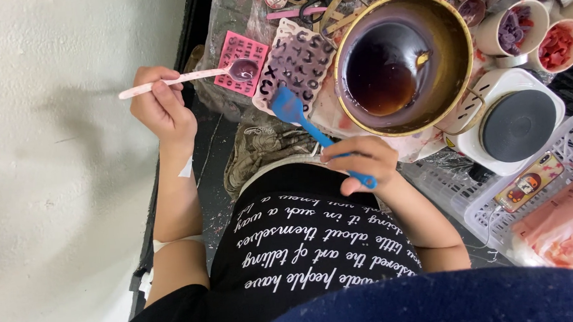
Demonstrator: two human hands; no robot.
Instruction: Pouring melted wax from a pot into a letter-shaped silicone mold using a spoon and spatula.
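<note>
The left hand [159, 106], upper left of centre, has its fingers curled tight around the handle of a long pale pink plastic spoon [186, 78], whose bowl holds a blob of dark purple liquid and hovers between a small bright pink letter mould [242, 62] and a bigger white silicone letter mould [298, 62] filled with purple stuff. The right hand [362, 162], around the middle of the frame, pinches the handle of a blue silicone spatula [294, 111] between thumb and bent fingers, and the blade rests on the lower edge of the white mould. Just right of that sits a big brass-coloured metal pot [406, 62] with dark reddish liquid pooled inside. Further right there's a white electric hot plate [516, 123] with a black round top, and a phone in a cartoon case [528, 182] lying in a white plastic basket [571, 148] at the lower right.
</note>
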